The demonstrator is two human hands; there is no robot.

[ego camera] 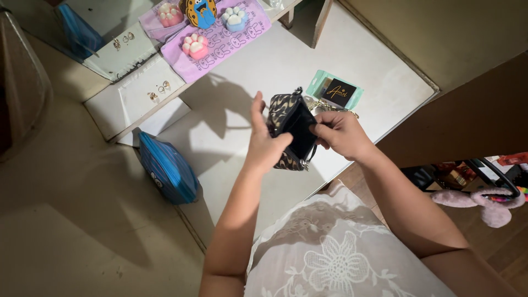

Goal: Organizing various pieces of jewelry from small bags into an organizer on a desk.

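Note:
I hold a small black pouch with a gold pattern (282,108) above a white tabletop (352,60). My left hand (264,144) grips its near side, index finger pointing up. My right hand (342,132) pinches the other edge, pulling the mouth wide so the dark inside shows. A short metal chain hangs from the pouch's lower corner.
A mint-green packet with a black card (335,91) lies just behind the pouch beside a gold chain (316,104). A blue striped pouch (166,168) stands at the table's left. Pink cloth with paw-shaped items (220,38) and earring cards (157,88) lie further back. A pink plush (484,203) sits right.

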